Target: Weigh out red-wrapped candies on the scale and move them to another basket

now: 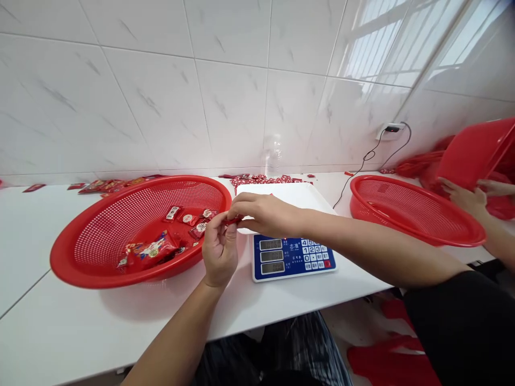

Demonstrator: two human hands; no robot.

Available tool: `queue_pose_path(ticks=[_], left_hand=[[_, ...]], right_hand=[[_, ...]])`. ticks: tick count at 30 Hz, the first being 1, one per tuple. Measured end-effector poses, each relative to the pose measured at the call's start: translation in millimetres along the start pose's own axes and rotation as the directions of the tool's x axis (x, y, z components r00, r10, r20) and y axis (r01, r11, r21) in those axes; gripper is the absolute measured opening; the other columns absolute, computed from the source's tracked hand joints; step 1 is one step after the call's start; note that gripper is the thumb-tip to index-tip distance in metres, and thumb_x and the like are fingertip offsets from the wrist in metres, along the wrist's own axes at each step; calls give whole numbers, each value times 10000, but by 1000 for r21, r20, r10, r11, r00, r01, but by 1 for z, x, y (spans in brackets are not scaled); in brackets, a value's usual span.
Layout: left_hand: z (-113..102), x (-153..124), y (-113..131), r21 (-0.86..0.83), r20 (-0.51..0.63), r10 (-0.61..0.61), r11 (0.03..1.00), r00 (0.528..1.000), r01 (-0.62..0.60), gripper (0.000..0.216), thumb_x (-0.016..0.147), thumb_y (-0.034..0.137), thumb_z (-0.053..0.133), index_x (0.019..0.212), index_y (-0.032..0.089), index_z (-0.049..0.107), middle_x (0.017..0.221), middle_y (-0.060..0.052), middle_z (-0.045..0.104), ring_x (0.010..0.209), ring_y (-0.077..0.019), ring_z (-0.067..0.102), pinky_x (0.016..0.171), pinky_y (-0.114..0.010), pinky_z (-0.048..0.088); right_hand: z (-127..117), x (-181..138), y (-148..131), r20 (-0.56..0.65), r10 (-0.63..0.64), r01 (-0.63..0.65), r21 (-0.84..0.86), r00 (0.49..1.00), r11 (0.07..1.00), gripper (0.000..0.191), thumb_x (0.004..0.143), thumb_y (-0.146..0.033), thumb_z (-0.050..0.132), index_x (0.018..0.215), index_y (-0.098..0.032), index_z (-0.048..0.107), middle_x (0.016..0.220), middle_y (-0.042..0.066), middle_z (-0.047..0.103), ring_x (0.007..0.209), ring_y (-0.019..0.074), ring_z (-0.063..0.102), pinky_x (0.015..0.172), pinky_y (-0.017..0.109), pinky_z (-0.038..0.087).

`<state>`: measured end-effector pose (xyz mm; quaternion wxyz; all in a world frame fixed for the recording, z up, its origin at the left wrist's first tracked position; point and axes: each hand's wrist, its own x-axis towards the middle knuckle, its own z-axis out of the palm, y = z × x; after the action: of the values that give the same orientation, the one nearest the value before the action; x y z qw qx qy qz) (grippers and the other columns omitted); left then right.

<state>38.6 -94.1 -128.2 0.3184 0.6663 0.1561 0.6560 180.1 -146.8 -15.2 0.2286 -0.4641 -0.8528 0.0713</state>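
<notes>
My left hand (220, 254) and my right hand (263, 214) meet between the left basket and the scale. Pinched between their fingertips is a small red packet (232, 220), mostly hidden by the fingers. To the left stands a wide red perforated plastic basket (86, 276), with several small red wrapped packets (189, 219) and a larger red printed bag (155, 249) inside. Under my right hand and forearm is a digital scale (295, 273) with a white pan (298, 194) and a blue keypad panel, its display digits too blurred to read.
Loose red packets (115, 186) lie along the tiled wall. A second red basket (418, 209) stands at the right, where another person's hands (466, 201) hold a tilted red container (477, 153). A cable (367, 156) runs from the wall socket (390, 132).
</notes>
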Motion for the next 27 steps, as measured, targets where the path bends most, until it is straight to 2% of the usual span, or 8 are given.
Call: queue_pose_path(ticks=[4, 10, 14, 18, 21, 23, 25, 27], left_hand=[[0, 0, 1, -22, -2, -15, 1000, 1000, 15, 218, 935, 280, 531, 1141, 211, 547, 1020, -56, 624, 891, -149, 627, 770, -298, 549], [-2, -2, -2, 2, 7, -40, 999, 999, 40, 212, 925, 289, 547, 1120, 207, 526, 910, -25, 597, 747, -118, 616, 673, -263, 541], [-4, -4, -6, 60, -3, -72, 996, 997, 72, 198, 927, 304, 542, 1094, 200, 513, 843, -5, 579, 653, -94, 579, 595, -224, 518], [-3, -4, -3, 104, 8, -74, 992, 997, 73, 201, 929, 318, 535, 1082, 190, 511, 889, -28, 602, 735, -119, 618, 661, -252, 542], [-3, -3, -2, 156, 27, -79, 985, 997, 74, 232, 926, 333, 538, 1103, 185, 511, 911, -41, 617, 787, -142, 637, 699, -275, 547], [-4, -2, -4, 179, 32, -95, 980, 995, 88, 258, 921, 347, 544, 1118, 182, 511, 939, -49, 625, 813, -154, 643, 714, -287, 546], [-5, 0, -7, 189, 22, -103, 977, 994, 97, 268, 920, 356, 543, 1119, 180, 511, 961, -55, 629, 837, -160, 645, 740, -297, 543], [-6, 2, -9, 195, 8, -105, 976, 994, 101, 264, 923, 358, 536, 1116, 180, 511, 966, -55, 630, 844, -161, 643, 755, -303, 540]], right_hand=[[-10, -7, 0, 16, 2, -1, -24, 1000, 1000, 207, 907, -160, 506, 1081, -221, 602, 1171, 46, 583, 982, 154, 578, 801, 283, 464], [-27, -19, 5, -50, 18, -24, -122, 999, 992, 212, 919, -203, 508, 1105, -209, 611, 1154, 59, 599, 1013, 182, 575, 843, 328, 461], [-41, -29, 25, -112, 115, -132, -161, 987, 978, 231, 915, -240, 524, 1127, -227, 615, 1173, 59, 611, 1067, 206, 568, 907, 375, 449], [-48, -42, 59, -192, 297, -323, -120, 935, 939, 248, 893, -273, 555, 1126, -234, 631, 1193, 57, 628, 1099, 209, 573, 953, 385, 442], [-41, -50, 82, -162, 456, -465, -23, 875, 885, 298, 889, -339, 561, 1162, -236, 622, 1231, 65, 622, 1122, 217, 574, 960, 400, 453], [-29, -52, 92, -94, 497, -500, -10, 862, 866, 375, 889, -395, 559, 1223, -226, 592, 1289, 84, 590, 1184, 230, 541, 1008, 421, 425], [-14, -51, 94, -35, 502, -503, -34, 864, 864, 507, 877, -472, 565, 1312, -213, 532, 1373, 114, 519, 1288, 260, 453, 1072, 452, 362], [3, -46, 91, -9, 512, -512, -71, 859, 856, 659, 847, -586, 557, 1399, -243, 446, 1472, 130, 399, 1392, 314, 299, 1104, 518, 294]])
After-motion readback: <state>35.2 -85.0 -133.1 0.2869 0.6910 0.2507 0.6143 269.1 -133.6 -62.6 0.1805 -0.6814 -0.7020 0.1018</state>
